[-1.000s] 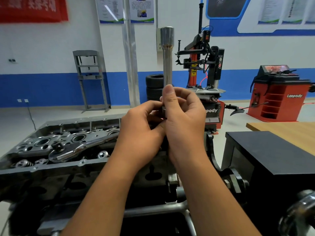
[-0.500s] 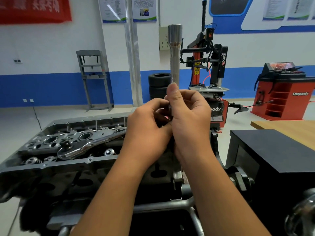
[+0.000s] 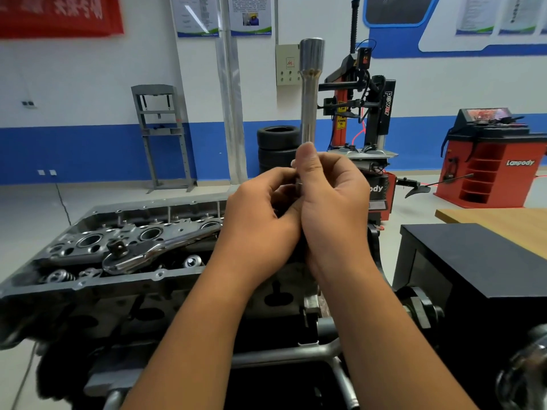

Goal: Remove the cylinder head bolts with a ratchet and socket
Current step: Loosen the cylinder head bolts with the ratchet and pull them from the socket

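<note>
Fingers point(image 3: 322, 173) curled round upright socket point(image 3: 309, 93)

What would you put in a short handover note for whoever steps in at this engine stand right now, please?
Right hand: grips the lower end of the long socket, held upright at chest height, wide end up.
Left hand: fingers curled at the socket's bottom end; what they pinch there is hidden.
Ratchet: lies loose on top of the cylinder head, drive square up, no socket on it.
Done: tools are out; no removed bolts in view.
Left: fit the socket to the ratchet, then loosen and lift out the head bolts.
</note>
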Motion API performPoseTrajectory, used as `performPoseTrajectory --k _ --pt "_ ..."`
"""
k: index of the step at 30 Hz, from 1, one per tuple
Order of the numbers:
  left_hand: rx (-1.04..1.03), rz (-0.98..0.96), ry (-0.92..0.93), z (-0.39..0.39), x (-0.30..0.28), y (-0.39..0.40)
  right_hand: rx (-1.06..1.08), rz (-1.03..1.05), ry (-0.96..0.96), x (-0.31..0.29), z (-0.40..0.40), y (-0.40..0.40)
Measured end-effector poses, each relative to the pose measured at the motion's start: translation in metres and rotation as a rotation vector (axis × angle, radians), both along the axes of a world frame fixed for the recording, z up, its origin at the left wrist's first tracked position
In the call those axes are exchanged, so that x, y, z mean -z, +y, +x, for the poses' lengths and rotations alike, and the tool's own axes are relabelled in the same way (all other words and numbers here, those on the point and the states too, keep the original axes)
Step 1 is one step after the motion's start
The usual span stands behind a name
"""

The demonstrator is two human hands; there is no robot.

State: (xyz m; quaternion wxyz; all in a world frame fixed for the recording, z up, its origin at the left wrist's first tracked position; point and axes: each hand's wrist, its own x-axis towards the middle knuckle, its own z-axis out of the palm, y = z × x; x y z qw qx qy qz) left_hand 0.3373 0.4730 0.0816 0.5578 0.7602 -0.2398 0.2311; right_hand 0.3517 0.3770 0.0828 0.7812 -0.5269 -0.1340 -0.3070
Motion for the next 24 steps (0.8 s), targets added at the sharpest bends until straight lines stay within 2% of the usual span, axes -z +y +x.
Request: performPoseTrajectory --k 3,9,14,20,24 --pt "0.088 -0.019 0.063 -0.0011 -0.0013 0.0028 -0.035 -0.002 0.0 -0.0014 -0.0008 0.0018" --pt "-0.048 -0.018 -0.006 0.002 0.001 0.0002 -0.055 0.026 0.028 -0.002 -0.002 0.0003" --pt "0.114 -0.033 0.077 0.0018 -0.0005 0.0042 -0.086 0.035 0.032 -0.002 -0.0007 0.0007" --pt "-0.021 0.001 -0.011 0.0021 0.0015 -0.0011 -0.096 0.049 0.022 -0.0012 0.0003 -0.0023" --pt "0.112 -0.004 0.037 0.0002 -0.0007 0.0019 -0.107 0.059 0.011 -0.0022 -0.0006 -0.0009"
